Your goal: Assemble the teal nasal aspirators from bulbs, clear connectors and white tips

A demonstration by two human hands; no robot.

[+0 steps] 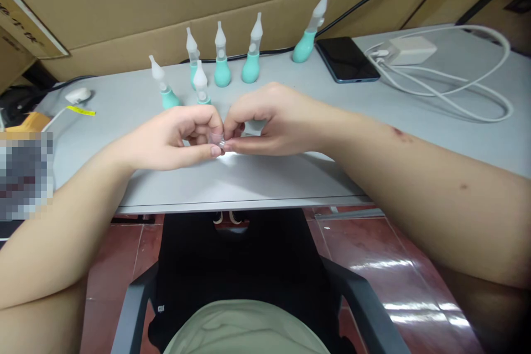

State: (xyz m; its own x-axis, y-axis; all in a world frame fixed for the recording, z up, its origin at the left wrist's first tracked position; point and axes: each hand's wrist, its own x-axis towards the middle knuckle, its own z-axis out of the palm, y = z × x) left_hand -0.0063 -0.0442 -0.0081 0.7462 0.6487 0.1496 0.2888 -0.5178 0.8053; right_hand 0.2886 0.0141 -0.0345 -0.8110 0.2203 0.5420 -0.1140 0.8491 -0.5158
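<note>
My left hand (182, 135) is closed, thumb and fingers pinching a small clear plastic piece (216, 138). Close against it, my right hand (265, 124) pinches the right end of the same piece between thumb and fingertips. Whether this is one part or two joined parts I cannot tell, as the fingers cover much of it. Just behind my hands stand several nasal aspirators, with teal bulbs, clear middles and white tips. Among them are a leaning aspirator (170, 98) on the left, an upright one (223, 72) in the middle and another (250, 68) to its right.
Farther right, another aspirator (304, 47) leans near the cardboard wall (166, 5). A dark phone (346, 60) lies beside a white charger (412, 50) with a looped cable. At the grey table's (174, 191) left are a white device (78, 95) and a yellow tag (81, 111).
</note>
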